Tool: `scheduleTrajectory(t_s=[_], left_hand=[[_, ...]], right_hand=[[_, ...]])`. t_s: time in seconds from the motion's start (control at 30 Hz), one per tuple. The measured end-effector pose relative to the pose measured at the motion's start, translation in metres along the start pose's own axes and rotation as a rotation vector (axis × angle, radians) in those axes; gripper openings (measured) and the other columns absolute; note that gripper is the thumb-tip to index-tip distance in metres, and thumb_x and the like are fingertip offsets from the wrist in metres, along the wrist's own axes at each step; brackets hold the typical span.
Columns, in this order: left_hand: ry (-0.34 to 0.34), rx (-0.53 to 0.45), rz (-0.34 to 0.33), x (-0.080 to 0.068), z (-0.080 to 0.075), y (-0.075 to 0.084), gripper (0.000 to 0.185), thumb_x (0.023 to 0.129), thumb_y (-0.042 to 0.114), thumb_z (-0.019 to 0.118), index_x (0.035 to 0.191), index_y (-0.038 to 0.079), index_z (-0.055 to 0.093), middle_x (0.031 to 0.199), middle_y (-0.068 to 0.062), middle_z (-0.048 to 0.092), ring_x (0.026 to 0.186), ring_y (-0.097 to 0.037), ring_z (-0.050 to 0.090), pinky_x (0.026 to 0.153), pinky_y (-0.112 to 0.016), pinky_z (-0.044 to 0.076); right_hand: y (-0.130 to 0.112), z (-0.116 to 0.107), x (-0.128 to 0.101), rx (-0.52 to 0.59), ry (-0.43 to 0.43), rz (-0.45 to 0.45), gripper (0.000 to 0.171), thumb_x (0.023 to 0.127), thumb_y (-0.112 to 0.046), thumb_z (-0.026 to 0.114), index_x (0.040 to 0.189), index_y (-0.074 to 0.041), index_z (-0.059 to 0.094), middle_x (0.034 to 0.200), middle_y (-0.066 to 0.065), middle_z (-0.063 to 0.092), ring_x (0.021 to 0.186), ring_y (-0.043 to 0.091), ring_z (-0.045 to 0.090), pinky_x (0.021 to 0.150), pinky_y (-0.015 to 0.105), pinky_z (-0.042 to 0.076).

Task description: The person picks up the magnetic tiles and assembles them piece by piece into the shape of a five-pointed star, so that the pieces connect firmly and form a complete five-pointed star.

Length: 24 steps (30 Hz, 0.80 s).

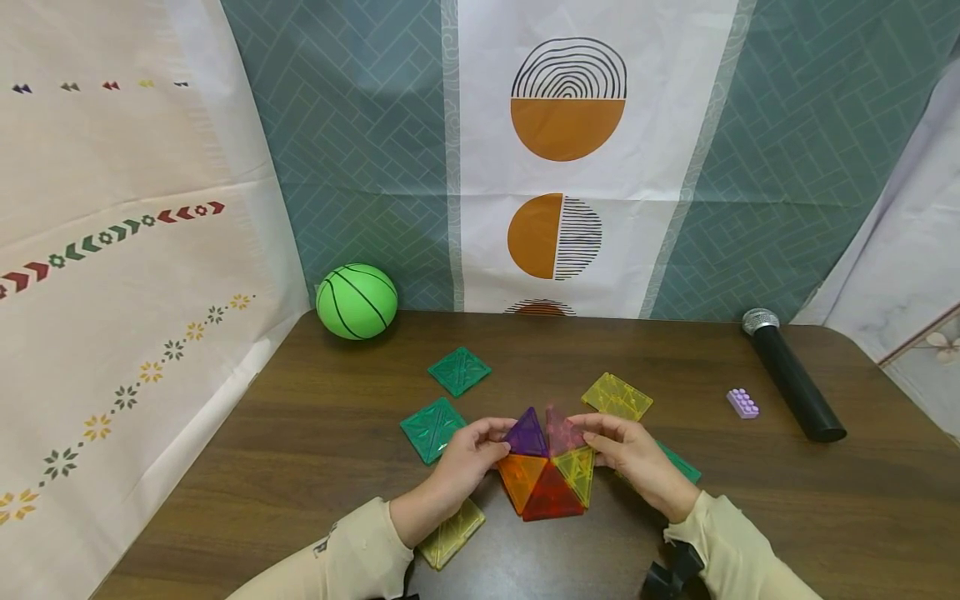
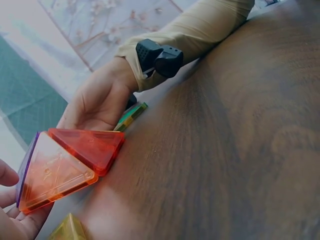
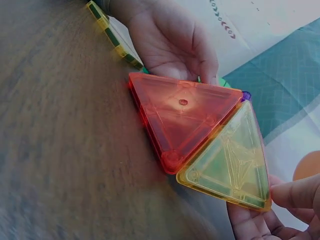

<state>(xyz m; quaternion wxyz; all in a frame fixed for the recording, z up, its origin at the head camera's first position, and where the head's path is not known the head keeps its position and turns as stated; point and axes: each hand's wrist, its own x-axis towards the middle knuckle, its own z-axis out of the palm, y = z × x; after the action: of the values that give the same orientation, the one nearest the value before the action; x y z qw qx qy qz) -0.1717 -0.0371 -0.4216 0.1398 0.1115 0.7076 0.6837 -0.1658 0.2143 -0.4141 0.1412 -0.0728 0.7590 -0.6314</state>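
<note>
Triangular translucent magnetic tiles are joined edge to edge in a raised fan between the two hands in the head view: purple (image 1: 527, 435), pink (image 1: 562, 433), orange (image 1: 522, 477), red (image 1: 553, 497) and yellow (image 1: 577, 472). My left hand (image 1: 463, 468) pinches the fan's left side at the purple and orange tiles. On the opposite side my right hand (image 1: 636, 462) grips it by the pink and yellow tiles. The right wrist view shows the red tile (image 3: 182, 120) sloping beside the yellow tile (image 3: 230, 157), its thumb at the yellow tile's edge.
Green square tiles (image 1: 460, 371) lie behind left, and a yellow square tile (image 1: 453, 533) sits under the left wrist. Another yellow tile (image 1: 618, 396) and a green tile (image 1: 678, 462) are by the right hand. Farther off are a green ball (image 1: 356, 302), lilac brick (image 1: 742, 403) and microphone (image 1: 795, 379).
</note>
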Motion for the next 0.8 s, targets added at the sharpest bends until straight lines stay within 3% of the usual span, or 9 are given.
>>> scheduleTrajectory(t_s=[0.17,0.37,0.63,0.8], left_hand=[[-0.025,0.048,0.021,0.0004,0.0002,-0.0015,0.033,0.094,0.002,0.054,0.125,-0.006,0.057,0.114,-0.025,0.062,0.087,-0.008,0.061,0.076,-0.017,0.052],[-0.056,0.223,0.104,0.0001,-0.0008,-0.002,0.041,0.093,0.011,0.061,0.132,0.002,0.054,0.119,-0.019,0.061,0.099,-0.019,0.059,0.079,-0.017,0.049],[-0.088,0.509,0.181,-0.0038,0.0009,-0.0007,0.058,0.087,0.031,0.071,0.137,0.012,0.05,0.12,-0.008,0.058,0.109,-0.022,0.054,0.093,-0.033,0.048],[-0.075,0.613,0.215,-0.0054,0.0024,-0.0023,0.058,0.086,0.034,0.072,0.135,0.011,0.051,0.12,-0.007,0.06,0.112,-0.024,0.054,0.097,-0.043,0.045]], right_hand=[[0.0,0.0017,0.0005,-0.02,-0.032,-0.015,0.039,0.101,-0.016,0.048,0.133,0.006,0.05,0.125,0.02,0.06,0.097,0.007,0.063,0.082,0.025,0.055],[-0.0008,0.0043,0.001,-0.112,0.012,-0.024,0.037,0.1,-0.018,0.05,0.13,0.003,0.054,0.124,0.022,0.061,0.096,0.01,0.062,0.079,0.026,0.054],[0.0006,0.0086,0.0023,-0.342,0.06,-0.122,0.034,0.097,-0.023,0.058,0.124,-0.003,0.06,0.112,0.016,0.067,0.087,0.011,0.062,0.073,0.022,0.052],[0.0001,0.0094,0.0005,-0.424,0.055,-0.147,0.035,0.095,-0.025,0.06,0.122,-0.003,0.062,0.108,0.012,0.069,0.085,0.011,0.062,0.072,0.02,0.052]])
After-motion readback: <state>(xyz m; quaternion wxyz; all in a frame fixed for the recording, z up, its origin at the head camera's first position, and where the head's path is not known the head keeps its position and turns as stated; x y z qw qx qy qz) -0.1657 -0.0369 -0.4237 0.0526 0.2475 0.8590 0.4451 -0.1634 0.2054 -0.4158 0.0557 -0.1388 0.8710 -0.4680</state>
